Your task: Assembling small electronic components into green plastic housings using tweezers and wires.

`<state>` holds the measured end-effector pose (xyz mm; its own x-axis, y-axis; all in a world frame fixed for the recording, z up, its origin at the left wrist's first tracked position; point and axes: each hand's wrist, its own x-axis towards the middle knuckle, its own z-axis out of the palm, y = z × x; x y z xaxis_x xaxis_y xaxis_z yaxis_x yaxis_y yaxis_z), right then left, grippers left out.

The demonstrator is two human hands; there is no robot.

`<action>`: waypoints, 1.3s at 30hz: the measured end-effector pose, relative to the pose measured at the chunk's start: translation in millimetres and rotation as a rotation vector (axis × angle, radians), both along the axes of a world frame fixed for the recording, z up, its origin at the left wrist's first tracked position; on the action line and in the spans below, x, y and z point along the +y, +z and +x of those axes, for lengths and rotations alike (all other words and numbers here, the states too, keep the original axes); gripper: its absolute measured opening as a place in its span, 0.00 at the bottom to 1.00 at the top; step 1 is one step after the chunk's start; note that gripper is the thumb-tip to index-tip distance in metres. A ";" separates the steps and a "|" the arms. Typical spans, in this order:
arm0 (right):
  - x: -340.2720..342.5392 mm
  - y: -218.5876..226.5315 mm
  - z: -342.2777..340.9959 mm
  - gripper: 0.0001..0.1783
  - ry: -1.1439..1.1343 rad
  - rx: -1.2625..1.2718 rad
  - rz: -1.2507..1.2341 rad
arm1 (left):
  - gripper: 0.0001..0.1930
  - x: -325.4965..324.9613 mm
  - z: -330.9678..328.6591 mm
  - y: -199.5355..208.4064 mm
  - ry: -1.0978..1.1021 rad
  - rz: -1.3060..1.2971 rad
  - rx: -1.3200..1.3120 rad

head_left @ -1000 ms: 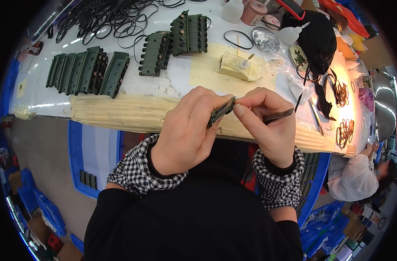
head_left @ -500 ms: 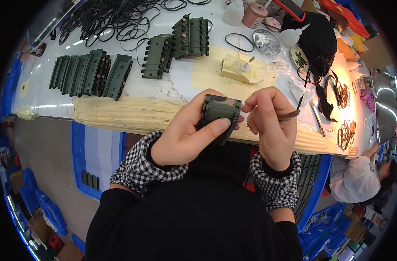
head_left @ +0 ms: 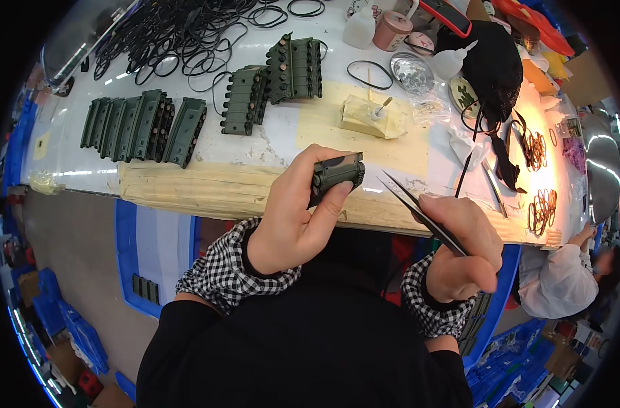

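- Green, dark-blotched boxy part [head_left: 337,175], in the head view, is gripped between thumb and fingers by the left hand [head_left: 289,221], above the tan padded edge [head_left: 208,194] of the white table [head_left: 255,146].
- Slim dark tweezers [head_left: 433,226] are gripped in the right hand [head_left: 466,248], tips apart, pointing toward the part without touching it.
- Dark-green ridged pieces [head_left: 145,124] stand in a row at the left.
- Thin black cord loops [head_left: 180,34] lie tangled behind them.
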<state>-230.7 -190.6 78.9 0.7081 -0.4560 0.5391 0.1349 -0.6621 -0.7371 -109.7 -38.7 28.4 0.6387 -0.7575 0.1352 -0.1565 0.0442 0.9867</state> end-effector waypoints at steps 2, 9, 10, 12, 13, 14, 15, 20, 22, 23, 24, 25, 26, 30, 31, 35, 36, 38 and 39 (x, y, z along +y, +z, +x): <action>-2.6 1.4 -1.3 0.23 0.096 -0.010 -0.022 | 0.13 -0.9 1.1 2.0 0.016 0.009 -0.099; -3.3 -17.2 -2.9 0.13 0.141 -0.057 0.073 | 0.14 -4.2 -0.9 3.3 -0.032 -0.058 0.185; -4.5 -16.2 -2.2 0.12 0.150 -0.082 0.087 | 0.15 -4.8 1.4 5.8 -0.099 -0.102 0.407; -6.4 -16.8 -0.6 0.12 0.135 -0.115 0.116 | 0.17 -4.9 7.9 12.2 -0.236 -0.187 0.851; -7.0 -20.0 0.4 0.12 0.112 -0.124 0.131 | 0.19 -5.9 7.5 8.7 -0.251 -0.217 0.910; -8.0 -22.7 1.7 0.12 0.090 -0.133 0.147 | 0.19 -7.0 7.1 7.2 -0.246 -0.228 0.931; -9.8 -24.6 4.2 0.11 0.085 -0.171 0.138 | 0.19 -7.9 6.5 6.0 -0.240 -0.239 0.953; -7.9 -31.5 4.2 0.09 0.033 -0.192 0.226 | 0.19 -10.8 5.8 7.0 -0.170 -0.221 0.919; -7.8 -35.3 3.1 0.10 0.005 -0.184 0.244 | 0.19 -14.4 3.2 8.2 -0.127 -0.196 0.874; -8.5 -37.3 2.1 0.10 -0.004 -0.178 0.237 | 0.19 -14.4 2.5 7.4 -0.113 -0.190 0.858; -12.6 -37.9 -0.6 0.11 -0.020 -0.168 0.213 | 0.19 -17.2 1.7 4.4 -0.113 -0.196 0.845; -13.6 -40.1 -2.3 0.13 -0.032 -0.175 0.203 | 0.19 -19.3 1.2 2.6 -0.115 -0.201 0.834; -19.4 -33.9 -3.4 0.18 -0.003 -0.109 0.040 | 0.18 -18.2 2.6 4.7 -0.100 -0.188 0.830; -45.3 -32.3 -19.7 0.27 -0.129 -0.036 -0.298 | 0.20 -19.2 1.1 0.6 -0.054 -0.111 0.734; -55.5 -34.8 -23.3 0.26 -0.167 -0.067 -0.251 | 0.21 -18.1 1.7 -0.1 -0.039 -0.097 0.715; -111.8 -36.3 -52.7 0.17 -0.445 -0.105 -0.101 | 0.21 -17.7 2.2 -3.1 -0.041 -0.135 0.783; -137.6 -33.3 -61.4 0.14 -0.636 -0.009 -0.248 | 0.21 -19.1 1.7 -2.0 -0.053 -0.148 0.797; -210.3 -35.7 -89.4 0.13 -0.786 0.157 -0.167 | 0.22 -21.8 1.7 -1.5 -0.084 -0.180 0.835; -261.6 -49.7 -105.9 0.13 -0.833 0.142 -0.317 | 0.23 -21.8 1.4 -1.3 -0.093 -0.190 0.851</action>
<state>-336.6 -452.2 29.2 0.2843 -0.6959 0.6595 -0.5572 -0.6797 -0.4770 -108.3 -60.6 27.1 0.5172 -0.8245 -0.2295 0.6414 0.1959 0.7417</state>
